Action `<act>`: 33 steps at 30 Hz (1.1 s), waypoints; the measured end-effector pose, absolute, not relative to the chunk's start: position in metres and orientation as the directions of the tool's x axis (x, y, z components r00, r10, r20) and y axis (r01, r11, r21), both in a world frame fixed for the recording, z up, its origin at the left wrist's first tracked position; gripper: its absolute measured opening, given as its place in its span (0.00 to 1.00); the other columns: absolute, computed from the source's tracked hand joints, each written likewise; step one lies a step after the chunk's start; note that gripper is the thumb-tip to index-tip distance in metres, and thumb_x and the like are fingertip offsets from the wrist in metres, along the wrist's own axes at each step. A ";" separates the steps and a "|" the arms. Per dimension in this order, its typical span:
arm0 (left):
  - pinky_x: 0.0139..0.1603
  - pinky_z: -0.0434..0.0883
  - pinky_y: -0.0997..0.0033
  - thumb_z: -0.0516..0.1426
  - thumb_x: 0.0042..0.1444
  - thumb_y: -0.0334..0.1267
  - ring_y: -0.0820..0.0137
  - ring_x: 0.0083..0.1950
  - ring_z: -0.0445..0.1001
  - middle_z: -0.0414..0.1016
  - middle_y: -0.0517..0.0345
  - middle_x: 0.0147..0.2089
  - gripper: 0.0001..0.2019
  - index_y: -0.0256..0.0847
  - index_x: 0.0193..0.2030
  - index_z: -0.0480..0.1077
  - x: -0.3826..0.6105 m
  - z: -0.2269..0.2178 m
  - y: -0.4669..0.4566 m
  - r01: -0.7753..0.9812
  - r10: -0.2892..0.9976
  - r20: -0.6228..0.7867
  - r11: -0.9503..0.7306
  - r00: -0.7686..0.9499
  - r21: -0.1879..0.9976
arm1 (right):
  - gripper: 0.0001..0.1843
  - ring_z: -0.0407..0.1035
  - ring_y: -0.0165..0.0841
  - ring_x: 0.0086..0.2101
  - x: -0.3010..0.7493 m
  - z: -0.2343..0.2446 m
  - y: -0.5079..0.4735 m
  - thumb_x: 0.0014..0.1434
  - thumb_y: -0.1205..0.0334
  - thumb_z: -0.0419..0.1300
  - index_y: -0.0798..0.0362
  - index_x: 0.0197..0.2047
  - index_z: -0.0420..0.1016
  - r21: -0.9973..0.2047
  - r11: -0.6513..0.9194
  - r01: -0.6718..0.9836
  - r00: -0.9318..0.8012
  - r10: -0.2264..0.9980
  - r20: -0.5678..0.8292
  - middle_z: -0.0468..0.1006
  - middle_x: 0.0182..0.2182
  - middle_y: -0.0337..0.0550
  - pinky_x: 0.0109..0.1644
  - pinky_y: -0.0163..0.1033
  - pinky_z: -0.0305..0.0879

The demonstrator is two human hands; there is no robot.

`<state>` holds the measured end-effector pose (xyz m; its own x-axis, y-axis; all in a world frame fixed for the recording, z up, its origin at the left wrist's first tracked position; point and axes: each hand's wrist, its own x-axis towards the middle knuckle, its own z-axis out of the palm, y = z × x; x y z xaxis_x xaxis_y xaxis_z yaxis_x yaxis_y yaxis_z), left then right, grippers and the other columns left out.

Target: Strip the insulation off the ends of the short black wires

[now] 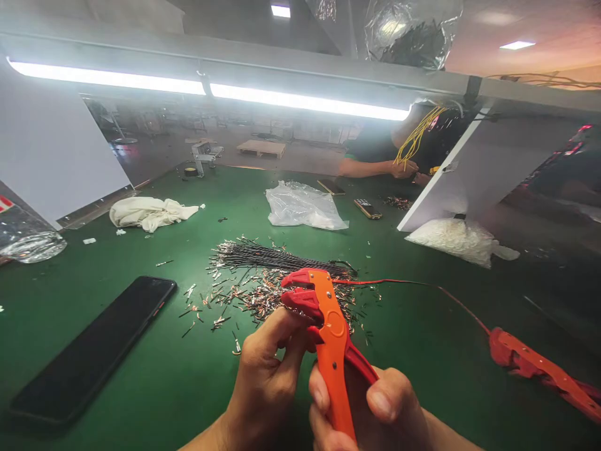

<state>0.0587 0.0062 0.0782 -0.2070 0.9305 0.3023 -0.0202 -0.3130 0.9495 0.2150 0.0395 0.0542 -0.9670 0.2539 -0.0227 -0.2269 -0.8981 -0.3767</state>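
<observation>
Orange and red, a wire stripper [334,324] is rising at a slight tilt over the green table [197,376], and the right hand [394,407] is holding it, its grip wrapping the handle with the thumb resting beside the red lever. The tool's red jaws are facing left and showing a gap at their tips. The left hand [271,363] is sitting right at the jaws, thumb and fingers bent together; the tool is hiding part of them, so I cannot tell whether that grip is pinching a wire.

Just beyond the tool, a bundle of black wires [277,255] is lying roughly lengthwise, many of its left ends showing pale or silvery. Nearer, scraps [263,297] are heaping against it, dark bits mixing with coppery and silvery ones, and some are straying leftward. That heap is suggesting, to my judgement, a good deal of trimming already done. How much is left I am not able to tell: the bundle is mingling with the litter, and nothing is marking finished pieces off from waiting ones. The scraps are lying loose, not gathered up.

To the right, a second red-and-orange tool [539,360] is lying untouched, with a thin red cord [399,282] running towards it. On the left, a phone [94,351] is lying dark.
</observation>
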 end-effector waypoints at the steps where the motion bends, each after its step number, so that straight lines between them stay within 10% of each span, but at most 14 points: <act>1: 0.37 0.77 0.77 0.56 0.62 0.31 0.74 0.35 0.77 0.79 0.61 0.37 0.11 0.47 0.48 0.75 0.059 0.080 0.006 -0.016 0.929 0.307 -0.317 -0.207 0.948 | 0.21 0.62 0.28 0.22 0.215 0.055 0.040 0.42 0.57 0.61 0.59 0.40 0.72 -0.380 -0.898 -0.221 -0.968 0.249 -0.025 0.71 0.23 0.42 0.28 0.32 0.60; 12: 0.25 0.73 0.81 0.55 0.61 0.32 0.75 0.27 0.75 0.75 0.63 0.26 0.08 0.44 0.42 0.76 0.056 0.083 0.013 0.064 0.924 0.341 -0.335 -0.175 0.940 | 0.14 0.52 0.24 0.16 0.209 0.064 0.042 0.51 0.54 0.60 0.56 0.35 0.71 -0.419 -0.871 -0.254 -0.965 0.259 0.046 0.67 0.18 0.34 0.27 0.32 0.55; 33: 0.34 0.76 0.78 0.58 0.58 0.33 0.73 0.31 0.78 0.79 0.62 0.28 0.06 0.42 0.34 0.76 0.049 0.071 0.020 0.045 0.959 0.226 -0.222 -0.172 0.974 | 0.27 0.46 0.20 0.09 0.205 0.039 0.045 0.66 0.39 0.49 0.54 0.30 0.64 -0.468 -0.806 -0.362 -0.930 0.346 0.122 0.61 0.10 0.28 0.17 0.26 0.50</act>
<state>0.0494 0.0204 0.0713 -0.1715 0.9589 0.2261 0.0453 -0.2216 0.9741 0.2046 0.0452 0.0390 -0.9301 0.3463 0.1220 -0.3616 -0.8061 -0.4685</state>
